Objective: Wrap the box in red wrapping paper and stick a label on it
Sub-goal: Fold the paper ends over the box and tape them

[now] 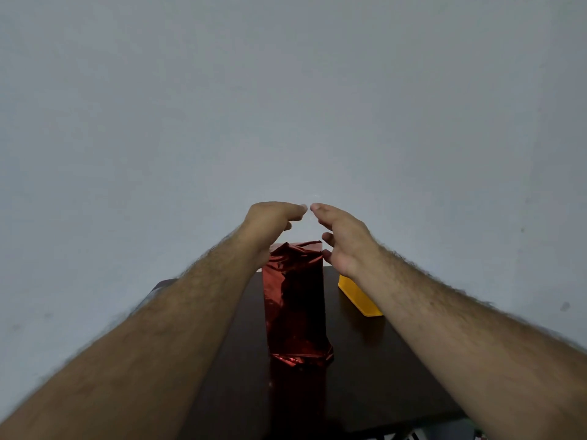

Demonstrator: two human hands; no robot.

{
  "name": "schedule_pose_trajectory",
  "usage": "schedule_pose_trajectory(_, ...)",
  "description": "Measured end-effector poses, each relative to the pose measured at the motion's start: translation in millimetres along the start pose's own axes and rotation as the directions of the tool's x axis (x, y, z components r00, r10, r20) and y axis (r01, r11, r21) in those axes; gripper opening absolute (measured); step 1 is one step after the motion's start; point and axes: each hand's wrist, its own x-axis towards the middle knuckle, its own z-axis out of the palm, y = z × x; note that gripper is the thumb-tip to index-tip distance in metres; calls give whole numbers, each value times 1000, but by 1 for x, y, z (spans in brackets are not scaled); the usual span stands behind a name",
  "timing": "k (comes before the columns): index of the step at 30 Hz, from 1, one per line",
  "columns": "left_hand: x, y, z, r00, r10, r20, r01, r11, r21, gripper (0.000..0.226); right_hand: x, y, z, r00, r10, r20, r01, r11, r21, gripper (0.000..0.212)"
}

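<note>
Box (295, 300) in shiny red wrapping paper stands upright on the dark tabletop (365, 360). Both hands hover above its top with relaxed fingers, holding nothing: left hand (270, 222) and right hand (344, 239), fingertips nearly meeting.

Dim, flat indoor light. The dark table (374, 376) is almost black; the red wrapping paper (293, 300) shows small glints. Wide-angle stretching at the edges.

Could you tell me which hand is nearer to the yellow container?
The right. The right hand hovers just above the container's far end; the left hand is across the red wrapped box, farther away.
</note>
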Motion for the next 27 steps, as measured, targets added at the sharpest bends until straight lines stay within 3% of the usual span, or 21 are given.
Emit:
schedule_pose_trajectory(3,4,-1,4,999,-29,-42,27,998,-61,22,2,1,2,1000,1,14,-1,1000,3,17)
schedule_pose_trajectory(7,8,-4,4,1000,-23,-1,23,1000,-19,22,4,2,-2,1000,-4,12,4,999,-40,16)
schedule_pose_trajectory(9,10,-5,3,1000,12,23,-13,999,40,16,3,1,-6,998,-64,14,65,993,-96,13)
schedule_pose_trajectory(11,12,-2,1,998,36,48,-42,992,116,12,7,3,-13,976,-218,12,217,964,-155,15)
schedule_pose_trajectory(13,16,1,-3,998,48,49,-55,984,171,10,13,9,-21,920,-392,-25,376,898,-226,27)
schedule_pose_trajectory(15,22,4,-9,998,39,54,-47,986,160,12,19,16,-33,886,-463,-20,429,836,-342,46)
schedule_pose_trajectory(18,30,2,-10,981,-52,190,50,999,12,16,26,27,-55,887,-349,302,461,691,-557,84)
schedule_pose_trajectory(20,33,-2,-10,960,-107,259,107,994,14,15,27,33,-62,845,-232,481,524,537,-661,102)
schedule_pose_trajectory(22,35,-5,-8,947,-144,287,124,988,88,14,32,38,-64,835,-222,504,549,410,-728,108)
schedule_pose_trajectory(27,41,-2,-8,947,-208,247,178,975,136,12,39,41,-65,798,-344,495,594,318,-739,86)
